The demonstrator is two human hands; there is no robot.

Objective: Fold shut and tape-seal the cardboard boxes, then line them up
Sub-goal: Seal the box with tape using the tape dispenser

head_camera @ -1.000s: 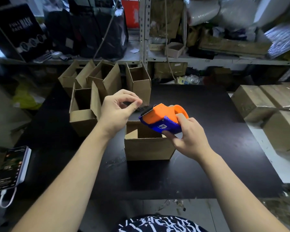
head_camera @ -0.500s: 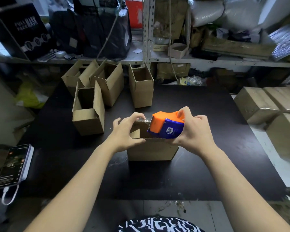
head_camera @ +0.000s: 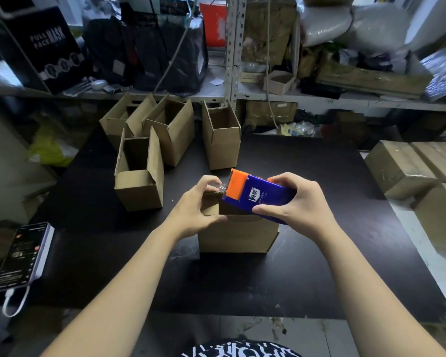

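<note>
Over black table (head_camera: 319,176), tape dispenser (head_camera: 258,199) has tipped blue-side-up above box (head_camera: 237,238).

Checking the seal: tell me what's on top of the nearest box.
Tape dispenser, held by the right hand; the left hand grips the box's left edge. The inside is covered.

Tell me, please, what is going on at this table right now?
A person is taping the nearest box shut on the black table. The right hand holds the orange-and-blue tape dispenser over its top, while the left hand grips the box's left end. Four open boxes stand behind; a phone lies at the left.
</note>
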